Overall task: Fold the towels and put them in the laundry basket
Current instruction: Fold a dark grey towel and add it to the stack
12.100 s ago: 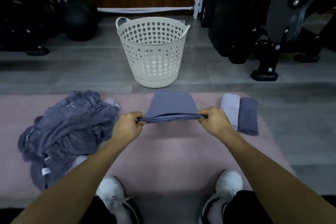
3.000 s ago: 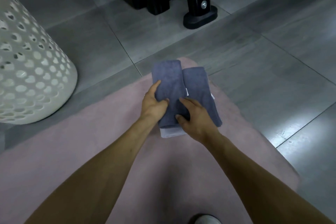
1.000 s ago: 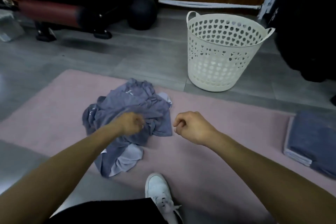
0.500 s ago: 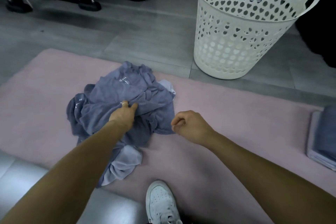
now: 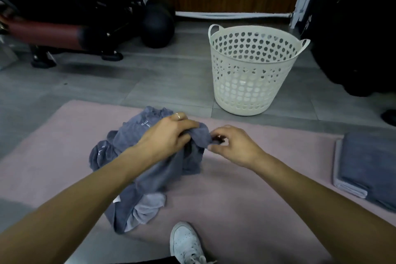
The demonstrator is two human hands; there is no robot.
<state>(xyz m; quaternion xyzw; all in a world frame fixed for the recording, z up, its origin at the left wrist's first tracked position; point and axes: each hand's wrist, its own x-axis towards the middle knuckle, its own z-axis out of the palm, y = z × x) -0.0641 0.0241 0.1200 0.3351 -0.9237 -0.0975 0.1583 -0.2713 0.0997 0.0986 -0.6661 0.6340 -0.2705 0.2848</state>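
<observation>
The crumpled pile of grey towels (image 5: 137, 169) lies on the pink mat (image 5: 246, 199), left of centre, its long run going from the far end near the hands down toward the white shoe (image 5: 186, 244). One dark towel's raised corner (image 5: 201, 135) sits at the pile's far right edge, directly between the two hands. The left hand (image 5: 167, 135) grips that bunched cloth with curled fingers, lying over the pile itself (so it is the nearer one). The right hand (image 5: 231, 146) pinches at the corner's edge from the right, fingers half curled. The laundry basket (image 5: 252, 70) stands beyond, up and right, apparently holding no towels. A folded stack (image 5: 368, 167) rests at the mat's right end.
</observation>
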